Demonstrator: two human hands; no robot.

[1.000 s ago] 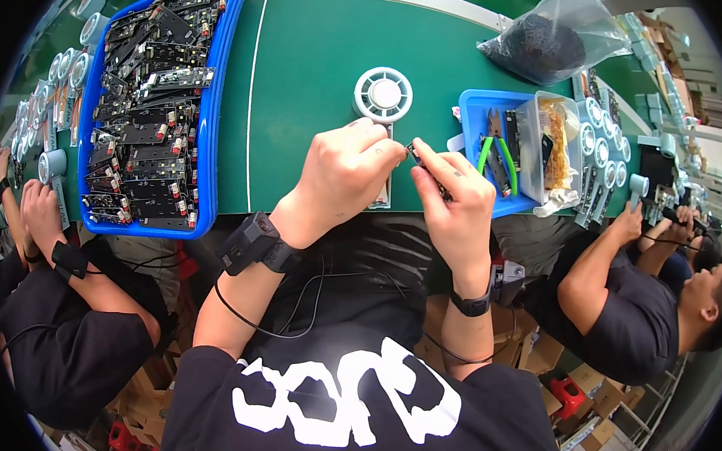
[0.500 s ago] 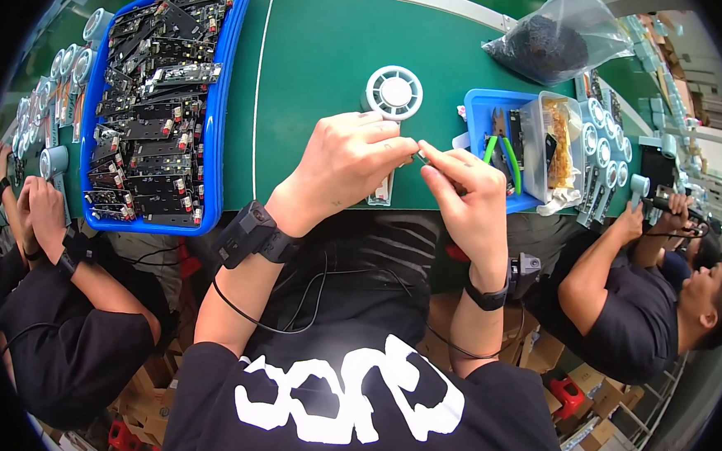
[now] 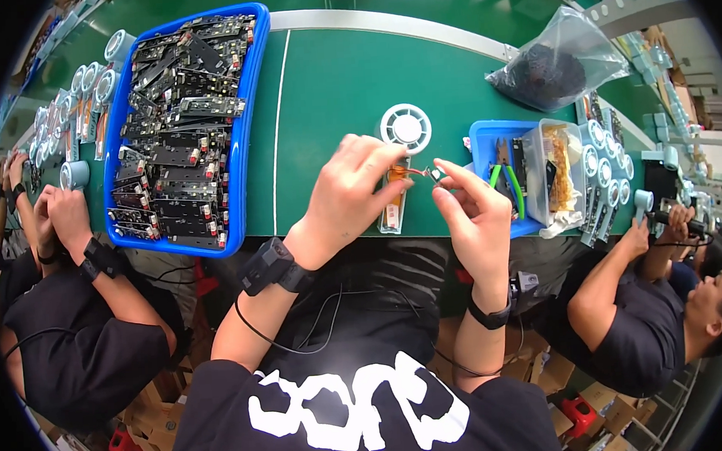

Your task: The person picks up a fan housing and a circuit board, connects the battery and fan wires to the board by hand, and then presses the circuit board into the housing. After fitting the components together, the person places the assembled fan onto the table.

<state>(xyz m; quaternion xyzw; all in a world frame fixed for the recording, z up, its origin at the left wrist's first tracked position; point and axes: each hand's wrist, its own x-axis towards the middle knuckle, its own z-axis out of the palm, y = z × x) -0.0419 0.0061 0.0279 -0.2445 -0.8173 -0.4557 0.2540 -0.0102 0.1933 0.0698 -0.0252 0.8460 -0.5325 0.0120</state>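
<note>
A pale blue handheld fan [image 3: 407, 129] lies on the green table, its round head away from me. Its handle [image 3: 392, 215] is uncovered and shows an orange battery [image 3: 395, 175]. My left hand [image 3: 346, 192] is bent over the left side of the handle, thumb and index finger apart with the battery showing between them. Red wires run right from the handle to a small dark part with a metallic bit [image 3: 435, 175]. That part sits at the thumb and index fingertips of my right hand [image 3: 475, 206], which seem to hold it loosely.
A blue crate [image 3: 243, 125] of black circuit boards stands left. To the right, a blue tray [image 3: 481, 139] holds green-handled pliers [image 3: 507, 187], beside a clear box [image 3: 574, 188]. Behind it lies a plastic bag [image 3: 558, 65] of dark pieces. Co-workers sit on both sides among more fans.
My hands have moved apart, from fingertips meeting, uncovering the battery, wires and small part. The whole view has shifted, so the table appears lower and slightly to the right.
</note>
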